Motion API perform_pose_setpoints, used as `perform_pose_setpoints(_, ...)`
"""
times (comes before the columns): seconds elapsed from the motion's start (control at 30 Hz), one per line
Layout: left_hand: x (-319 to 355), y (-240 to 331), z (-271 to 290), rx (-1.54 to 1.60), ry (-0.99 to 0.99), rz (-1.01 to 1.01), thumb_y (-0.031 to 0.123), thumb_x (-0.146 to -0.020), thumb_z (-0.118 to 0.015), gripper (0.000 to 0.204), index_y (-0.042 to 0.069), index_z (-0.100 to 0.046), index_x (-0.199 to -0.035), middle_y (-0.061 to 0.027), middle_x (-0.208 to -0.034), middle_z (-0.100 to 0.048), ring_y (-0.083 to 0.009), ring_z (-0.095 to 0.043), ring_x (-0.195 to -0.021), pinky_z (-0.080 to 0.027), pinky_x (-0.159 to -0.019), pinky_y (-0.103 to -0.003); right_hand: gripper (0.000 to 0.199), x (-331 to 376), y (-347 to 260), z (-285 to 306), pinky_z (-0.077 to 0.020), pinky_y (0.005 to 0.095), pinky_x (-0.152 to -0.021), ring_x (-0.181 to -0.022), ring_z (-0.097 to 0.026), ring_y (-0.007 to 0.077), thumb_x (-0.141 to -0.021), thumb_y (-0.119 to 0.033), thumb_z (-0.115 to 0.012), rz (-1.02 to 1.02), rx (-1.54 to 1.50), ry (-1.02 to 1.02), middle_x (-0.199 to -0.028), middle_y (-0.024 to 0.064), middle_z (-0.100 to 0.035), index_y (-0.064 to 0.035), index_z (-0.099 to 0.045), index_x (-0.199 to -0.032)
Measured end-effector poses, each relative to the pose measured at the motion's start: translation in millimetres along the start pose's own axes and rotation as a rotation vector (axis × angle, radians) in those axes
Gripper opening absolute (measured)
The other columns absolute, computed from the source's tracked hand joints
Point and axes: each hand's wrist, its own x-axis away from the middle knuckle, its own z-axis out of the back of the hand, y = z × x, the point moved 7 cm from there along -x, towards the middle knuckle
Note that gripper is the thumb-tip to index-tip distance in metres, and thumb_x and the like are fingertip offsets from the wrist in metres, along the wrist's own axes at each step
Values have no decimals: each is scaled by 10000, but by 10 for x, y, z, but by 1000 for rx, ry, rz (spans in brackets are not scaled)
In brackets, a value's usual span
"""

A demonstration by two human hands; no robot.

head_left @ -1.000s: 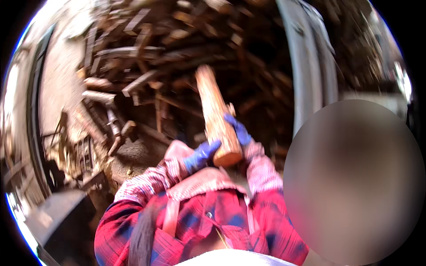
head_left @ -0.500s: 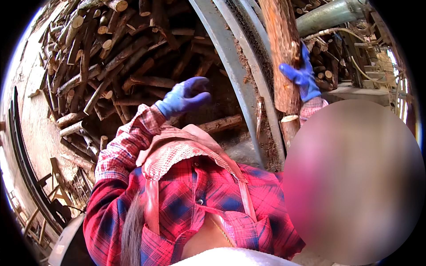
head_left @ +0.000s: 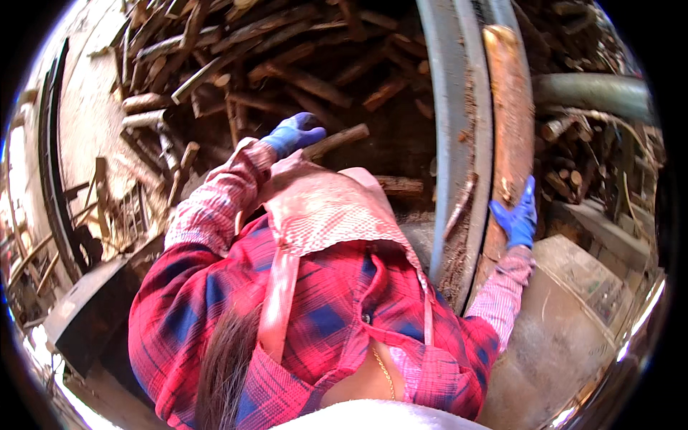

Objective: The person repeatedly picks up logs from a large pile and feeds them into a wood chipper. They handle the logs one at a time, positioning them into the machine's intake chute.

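My left hand (head_left: 294, 135), in a blue work glove, hovers in front of my apron with fingers loosely curled and a gap between thumb and fingertips. Just beside it shows a short cut branch (head_left: 345, 139); I see no grip on it. My right hand (head_left: 519, 218), gloved alike, lies against the right side of a long log (head_left: 510, 107), its thumb spread from the straight fingers. The log runs lengthwise along a grey metal channel (head_left: 446, 86), its cut far end showing. Its near part is partly hidden by my hand and sleeve.
A heap of cut logs (head_left: 308, 86) fills the far left and middle. Another short log (head_left: 400, 185) lies beyond my apron. To the right, a thick grey-green pipe (head_left: 595, 94) stands near more stacked wood (head_left: 566, 175). A worn flat slab (head_left: 559, 315) lies near my right forearm.
The view has shifted, and more of the long log and its far end now show. My right hand appears lower, along the log's side. The left hand stays raised, its fingers still curled.
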Motion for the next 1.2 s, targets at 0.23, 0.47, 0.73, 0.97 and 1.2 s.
perform_pose_setpoints(0.23,-222,-1169,336,-22,-9,254,403,-777,-753,680,8,-536,-1286,-161,-1237,-605,-246,-579,-1136,-451,-987,-335,634,-353,-1764,228,-384,396,-1044,-1224,-505,331,-810,-187,-733,143,-478,229,-1324,247,-510,42,-457,-1333)
perform_pose_setpoints(0.47,-970,-2645,607,-59,-157,355,428,-710,-770,668,27,-593,-1213,-161,-1137,-660,-303,-621,-1065,-470,-941,-358,624,-324,-3618,-1754,-455,430,-975,-1130,-569,390,-767,-255,-755,322,-586,-275,-1227,241,-576,37,-516,-1264)
perform_pose_setpoints(0.73,-2854,-3605,1464,-901,-427,80,370,-702,-710,354,137,-709,-968,-124,-875,-698,-301,-670,-825,-523,-749,-390,593,472,-4366,-3597,-490,402,-906,-1096,-597,383,-796,-311,-733,-191,-762,-812,-1191,254,-602,30,-540,-1241)
perform_pose_setpoints(0.97,-4415,-3832,1101,-1138,-670,-285,273,-748,-693,308,187,-699,-1044,-88,-894,-694,-283,-664,-803,-524,-742,-356,504,1433,-3937,-4350,-409,356,-1029,-1218,-519,260,-889,-173,-676,-816,-814,-797,-1299,190,-551,38,-493,-1307)
perform_pose_setpoints(1.2,-4482,-3442,842,-853,-955,-473,177,-794,-676,331,238,-688,-1119,-51,-913,-690,-266,-659,-780,-525,-734,-323,545,1621,-4085,-4692,-429,316,-1010,-1214,-513,236,-872,-105,-688,-964,-1017,-856,-1317,160,-528,53,-451,-1336)
